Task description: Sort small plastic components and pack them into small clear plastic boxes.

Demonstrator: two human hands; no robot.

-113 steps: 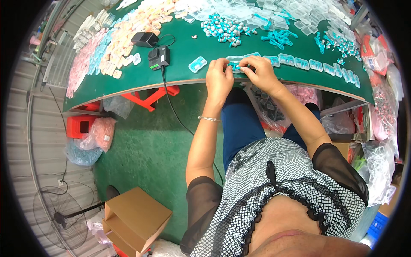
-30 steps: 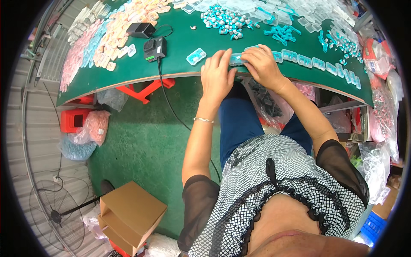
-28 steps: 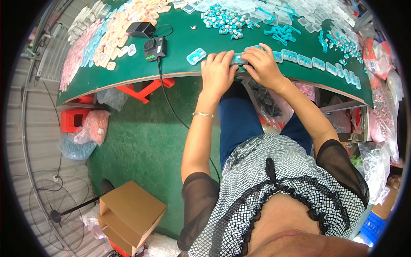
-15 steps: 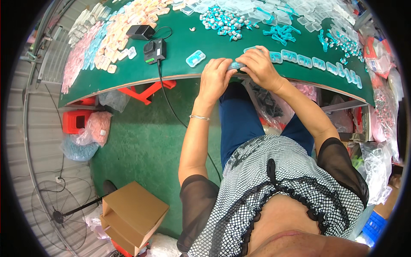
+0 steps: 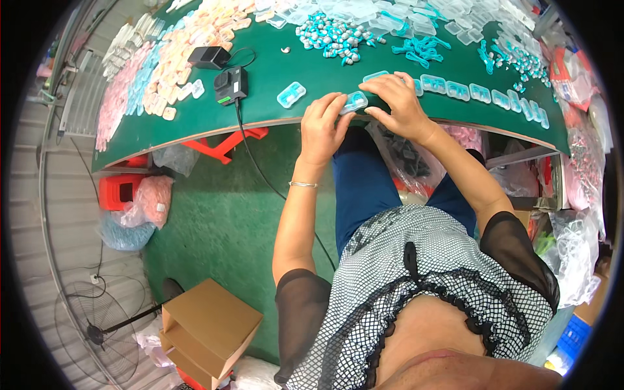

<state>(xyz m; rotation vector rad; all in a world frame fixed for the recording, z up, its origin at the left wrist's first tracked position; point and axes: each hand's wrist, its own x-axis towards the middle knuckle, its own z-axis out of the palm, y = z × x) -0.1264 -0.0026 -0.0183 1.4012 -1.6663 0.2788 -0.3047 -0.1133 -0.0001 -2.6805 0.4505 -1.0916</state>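
At the near edge of the green counter (image 5: 273, 110), the left hand (image 5: 323, 127) and right hand (image 5: 398, 103) both pinch one small clear plastic case (image 5: 355, 102), fingers curled closed around its ends, beside a row of like cases (image 5: 478, 93).

We see an evenly and brightly lit scene; the light is soft and comes from above, with no hard-edged shadows. The green bench (image 5: 292, 71) is clear and well exposed, and only a dull shade lies beneath its near edge, over the floor towards 9 o'clock. Pale clear plastic pieces towards 12 and 1 o'clock look slightly washed out. Fisheye distortion is strong: the bench edge bows into an arc, and a black rim closes the picture all round. Sharpness holds at the centre and softens towards 3 and 7 o'clock. We notice no motion blur.
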